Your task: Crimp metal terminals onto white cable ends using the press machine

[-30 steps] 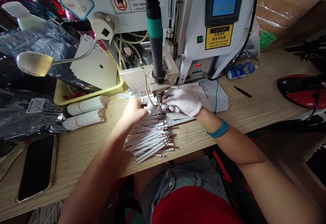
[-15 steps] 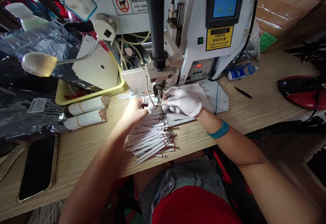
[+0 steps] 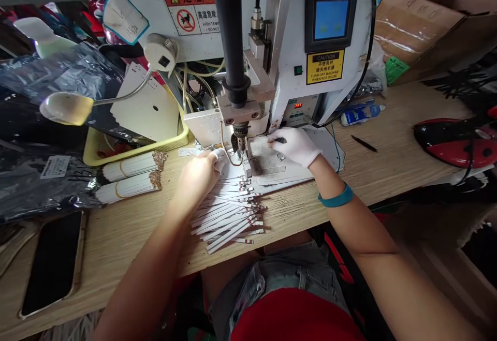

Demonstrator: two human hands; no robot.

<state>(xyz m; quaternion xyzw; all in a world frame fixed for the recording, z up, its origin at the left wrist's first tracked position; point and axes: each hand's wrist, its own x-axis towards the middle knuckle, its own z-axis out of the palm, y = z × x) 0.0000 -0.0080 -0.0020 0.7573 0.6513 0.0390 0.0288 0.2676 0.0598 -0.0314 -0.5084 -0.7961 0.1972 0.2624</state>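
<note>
the left hand (image 3: 200, 173) has its grip bunched beside the machine tip (image 3: 241, 144); i cannot tell whether it holds a strip. the gloved right hand (image 3: 297, 146) curls its grip over the pale plate (image 3: 267, 167), what it holds also unclear. white strips (image 3: 229, 217) lie piled below the tip on the wooden surface (image 3: 295, 211). two banded bundles (image 3: 134, 186) lie near the yellow basket (image 3: 181, 136).

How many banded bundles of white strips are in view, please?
2: the farther bundle lies beside the yellow basket, the nearer bundle right next to it. Others may be hidden.
</note>
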